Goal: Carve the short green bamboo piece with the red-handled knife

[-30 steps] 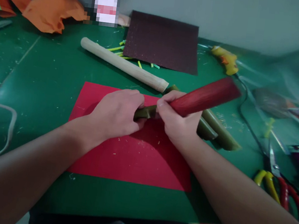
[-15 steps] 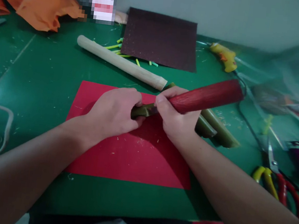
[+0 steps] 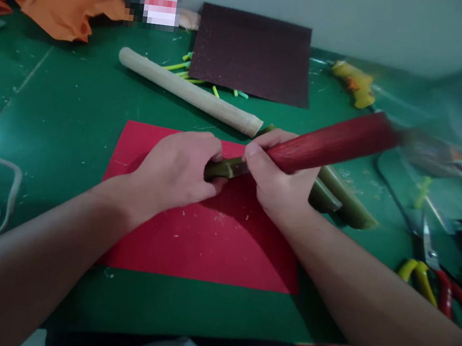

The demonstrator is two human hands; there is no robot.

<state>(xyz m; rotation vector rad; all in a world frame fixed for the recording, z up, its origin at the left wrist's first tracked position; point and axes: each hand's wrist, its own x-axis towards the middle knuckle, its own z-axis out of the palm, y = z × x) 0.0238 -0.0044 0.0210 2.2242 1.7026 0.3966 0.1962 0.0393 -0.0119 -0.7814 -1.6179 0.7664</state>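
Observation:
My left hand (image 3: pixel 179 166) is closed around a short green bamboo piece (image 3: pixel 219 170), whose notched right end sticks out past the fingers. My right hand (image 3: pixel 284 185) grips a knife (image 3: pixel 336 141) by its thick red wooden handle, which slants up to the right. Only a little of the metal blade (image 3: pixel 242 166) shows, against the bamboo's end; my fingers hide the rest. Both hands are over a red sheet (image 3: pixel 205 248) sprinkled with small pale shavings. Green bamboo tubes (image 3: pixel 351 202) lie just beyond my right hand.
A pale bamboo stick (image 3: pixel 190 94) lies behind the hands, near a dark sheet (image 3: pixel 254 55) with yellow-green sticks under its edge. A yellow glue gun (image 3: pixel 355 84) is at the back right. Scissors (image 3: pixel 429 253) and yellow-handled pliers lie right. Orange cloth (image 3: pixel 67 1) sits back left.
The view has shifted slightly. The knife's handle end has swung a little up and to the right. Both hands keep their grips, with the blade still at the bamboo's end.

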